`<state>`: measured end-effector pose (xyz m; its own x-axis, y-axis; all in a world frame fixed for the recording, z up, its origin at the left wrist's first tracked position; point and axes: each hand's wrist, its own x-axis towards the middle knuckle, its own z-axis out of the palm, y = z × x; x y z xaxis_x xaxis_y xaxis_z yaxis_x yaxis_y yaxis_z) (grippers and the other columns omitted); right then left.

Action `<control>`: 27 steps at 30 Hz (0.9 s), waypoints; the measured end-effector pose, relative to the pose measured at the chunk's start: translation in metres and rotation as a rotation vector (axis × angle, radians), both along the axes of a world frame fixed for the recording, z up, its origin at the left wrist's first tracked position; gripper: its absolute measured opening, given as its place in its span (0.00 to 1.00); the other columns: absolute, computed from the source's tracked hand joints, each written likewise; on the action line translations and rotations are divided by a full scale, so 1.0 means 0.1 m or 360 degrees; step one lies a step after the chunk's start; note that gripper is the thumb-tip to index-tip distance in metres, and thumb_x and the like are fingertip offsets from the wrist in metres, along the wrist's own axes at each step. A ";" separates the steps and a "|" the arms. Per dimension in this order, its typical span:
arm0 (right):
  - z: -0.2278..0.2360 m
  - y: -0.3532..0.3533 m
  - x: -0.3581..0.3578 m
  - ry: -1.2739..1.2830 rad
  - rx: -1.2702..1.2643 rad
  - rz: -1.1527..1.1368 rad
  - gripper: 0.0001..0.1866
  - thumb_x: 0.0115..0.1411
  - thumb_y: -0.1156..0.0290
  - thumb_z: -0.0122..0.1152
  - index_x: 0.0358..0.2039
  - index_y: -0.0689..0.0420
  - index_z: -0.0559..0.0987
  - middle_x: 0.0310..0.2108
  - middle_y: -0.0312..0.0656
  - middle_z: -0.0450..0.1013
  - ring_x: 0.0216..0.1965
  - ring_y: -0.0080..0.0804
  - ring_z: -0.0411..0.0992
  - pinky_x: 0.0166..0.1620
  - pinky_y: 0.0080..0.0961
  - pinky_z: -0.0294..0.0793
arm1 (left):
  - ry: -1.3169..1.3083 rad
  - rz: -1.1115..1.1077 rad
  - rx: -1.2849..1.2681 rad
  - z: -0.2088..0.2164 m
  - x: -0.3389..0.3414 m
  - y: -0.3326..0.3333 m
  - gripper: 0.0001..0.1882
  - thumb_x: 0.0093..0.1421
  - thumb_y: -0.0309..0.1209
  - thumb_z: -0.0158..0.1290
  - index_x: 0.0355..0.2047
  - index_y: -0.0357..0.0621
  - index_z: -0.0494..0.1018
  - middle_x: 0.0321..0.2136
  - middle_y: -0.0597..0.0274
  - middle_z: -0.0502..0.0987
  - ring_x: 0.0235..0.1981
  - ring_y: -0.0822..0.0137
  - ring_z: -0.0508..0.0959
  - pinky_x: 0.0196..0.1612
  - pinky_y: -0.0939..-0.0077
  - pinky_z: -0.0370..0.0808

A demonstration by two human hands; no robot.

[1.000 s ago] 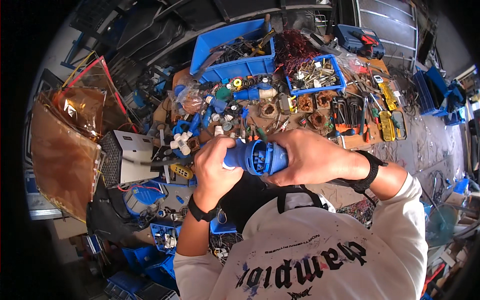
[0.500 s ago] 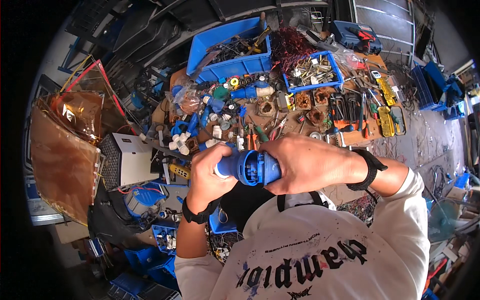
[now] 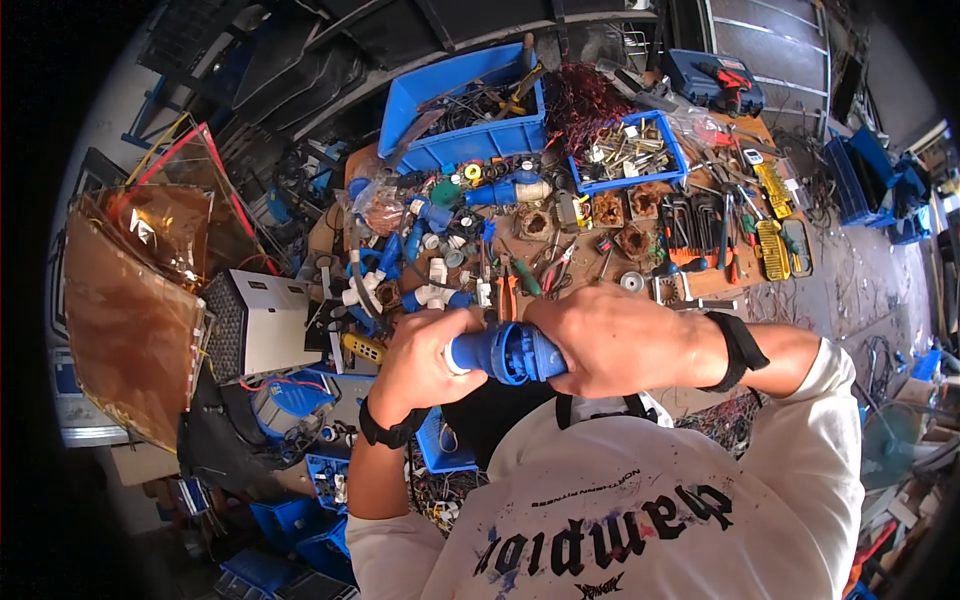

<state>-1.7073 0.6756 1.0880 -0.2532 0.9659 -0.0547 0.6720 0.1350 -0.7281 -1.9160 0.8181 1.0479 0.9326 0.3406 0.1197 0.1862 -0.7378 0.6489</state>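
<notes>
Bright blue with a white tip: the plastic plug (image 3: 505,353), held in both hands. Blue too: the big bin (image 3: 470,105) at the far edge of the bench and the small tray (image 3: 632,150) beside it, with a red-brown wire tangle (image 3: 580,100) between them. Black wristbands, a white shirt (image 3: 640,520) with black letters and paint spots, yellow tools (image 3: 772,235) near the right edge.
</notes>
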 end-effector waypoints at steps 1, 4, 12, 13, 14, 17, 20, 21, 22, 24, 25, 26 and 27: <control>0.04 -0.02 0.00 -0.0015 -0.0061 0.0018 0.22 0.44 0.74 0.64 0.42 0.67 0.72 0.26 0.59 0.75 0.34 0.55 0.76 0.39 0.44 0.74 | 0.0017 -0.0033 0.0017 0.01 -0.01 -0.01 0.18 0.36 0.31 0.65 0.28 0.41 0.74 0.23 0.53 0.77 0.26 0.51 0.78 0.29 0.63 0.73; 0.10 -0.07 0.02 -0.0014 -0.0194 0.0047 0.22 0.45 0.73 0.63 0.42 0.66 0.72 0.27 0.59 0.75 0.35 0.55 0.76 0.40 0.44 0.74 | 0.0028 -0.0106 0.0053 0.05 -0.01 -0.05 0.18 0.34 0.30 0.64 0.29 0.41 0.74 0.22 0.53 0.76 0.25 0.51 0.78 0.29 0.63 0.73; 0.11 -0.08 0.12 0.0268 -0.0446 0.0040 0.16 0.46 0.69 0.64 0.35 0.65 0.76 0.25 0.51 0.75 0.31 0.51 0.76 0.38 0.40 0.74 | -0.0192 -0.0119 0.0304 0.17 0.04 -0.13 0.17 0.34 0.31 0.65 0.26 0.43 0.72 0.21 0.58 0.76 0.23 0.57 0.78 0.29 0.64 0.71; 0.13 -0.08 0.13 0.0357 -0.0515 0.0031 0.16 0.46 0.68 0.64 0.33 0.64 0.76 0.25 0.49 0.75 0.30 0.49 0.76 0.37 0.38 0.73 | -0.0232 -0.0085 0.0401 0.19 0.04 -0.15 0.17 0.35 0.31 0.65 0.26 0.44 0.72 0.20 0.60 0.76 0.23 0.58 0.77 0.28 0.65 0.71; 0.13 -0.07 0.14 0.0437 -0.0643 0.0037 0.16 0.46 0.68 0.64 0.33 0.64 0.76 0.25 0.49 0.75 0.30 0.48 0.76 0.36 0.38 0.73 | -0.0272 -0.0052 0.0497 0.21 0.05 -0.17 0.17 0.35 0.31 0.66 0.26 0.44 0.72 0.20 0.61 0.76 0.22 0.59 0.77 0.28 0.66 0.70; 0.13 -0.04 0.17 0.0636 -0.0926 0.0062 0.17 0.46 0.68 0.65 0.35 0.64 0.76 0.25 0.51 0.76 0.30 0.47 0.76 0.35 0.37 0.74 | -0.0363 -0.0019 0.0663 0.23 0.06 -0.20 0.16 0.36 0.32 0.66 0.25 0.46 0.71 0.20 0.64 0.75 0.21 0.62 0.77 0.27 0.69 0.67; 0.20 -0.16 0.11 0.0248 -0.0435 -0.0032 0.17 0.45 0.69 0.65 0.34 0.64 0.75 0.25 0.52 0.76 0.31 0.49 0.77 0.35 0.39 0.75 | -0.0366 -0.0041 0.0634 0.21 0.04 -0.21 0.15 0.37 0.32 0.66 0.24 0.47 0.71 0.19 0.65 0.75 0.21 0.63 0.76 0.26 0.70 0.67; 0.22 -0.19 0.11 0.0204 -0.0340 0.0008 0.17 0.45 0.70 0.65 0.34 0.65 0.74 0.25 0.54 0.75 0.32 0.52 0.77 0.36 0.42 0.75 | -0.0352 -0.0056 0.0602 0.20 0.04 -0.21 0.15 0.37 0.32 0.66 0.24 0.47 0.71 0.19 0.66 0.75 0.21 0.63 0.76 0.26 0.70 0.67; 0.22 -0.22 0.09 0.0167 -0.0286 0.0018 0.17 0.45 0.70 0.65 0.34 0.65 0.73 0.25 0.55 0.75 0.32 0.53 0.77 0.37 0.42 0.75 | -0.0350 -0.0089 0.0578 0.22 0.04 -0.21 0.15 0.37 0.32 0.66 0.23 0.47 0.71 0.19 0.66 0.74 0.20 0.63 0.76 0.26 0.70 0.67; 0.21 -0.27 0.06 0.0097 -0.0183 0.0033 0.17 0.45 0.70 0.65 0.33 0.65 0.72 0.24 0.56 0.75 0.33 0.54 0.76 0.37 0.44 0.75 | -0.0344 -0.0158 0.0526 0.28 0.04 -0.22 0.14 0.37 0.32 0.65 0.23 0.47 0.71 0.18 0.66 0.74 0.20 0.63 0.76 0.26 0.71 0.67; 0.24 -0.27 0.06 0.0069 -0.0207 0.0031 0.17 0.46 0.71 0.65 0.34 0.66 0.72 0.24 0.57 0.74 0.33 0.55 0.76 0.38 0.45 0.75 | -0.0304 -0.0149 0.0509 0.29 0.03 -0.24 0.16 0.31 0.33 0.63 0.22 0.43 0.72 0.19 0.60 0.75 0.22 0.57 0.77 0.29 0.67 0.70; 0.24 -0.29 0.07 0.0084 -0.0200 0.0045 0.17 0.46 0.71 0.65 0.34 0.65 0.72 0.24 0.57 0.74 0.33 0.56 0.76 0.38 0.45 0.75 | -0.0298 -0.0158 0.0494 0.29 0.03 -0.25 0.16 0.31 0.33 0.63 0.22 0.43 0.72 0.19 0.59 0.75 0.22 0.56 0.77 0.29 0.67 0.70; 0.24 -0.29 0.08 0.0096 -0.0191 0.0059 0.17 0.46 0.70 0.65 0.34 0.65 0.72 0.24 0.57 0.74 0.32 0.56 0.76 0.38 0.45 0.75 | -0.0296 -0.0165 0.0480 0.30 0.04 -0.25 0.16 0.31 0.33 0.63 0.22 0.43 0.72 0.19 0.59 0.75 0.22 0.56 0.77 0.29 0.67 0.70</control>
